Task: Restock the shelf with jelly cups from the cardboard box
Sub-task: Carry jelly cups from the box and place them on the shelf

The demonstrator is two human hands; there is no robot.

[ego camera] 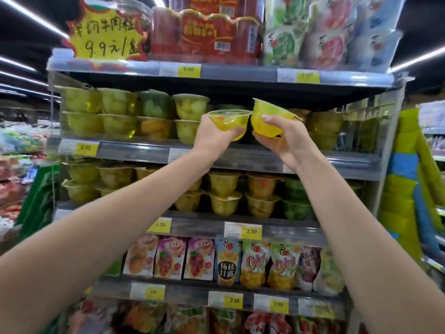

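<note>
Directly beyond both hands, a gap in the shelf (134, 151) row is seen. Left cup (227, 120) is gripped upright by the left hand (212, 137); right cup (265, 116), tilted, is gripped by the right hand (286, 141). Gap judged equally near both.

Both bare arms reach up and forward, the left grip (215, 135) and right grip (287, 143) level with each other.
The forearms rise from the lower corners and converge toward the middle. The left grip holds the left jelly cup (230, 122) from beneath, fingers curled under its base. The right grip holds the right jelly cup (263, 121) tilted, thumb pressed on the near wall, fingers wrapped below. The two grips sit close together without touching.
</note>
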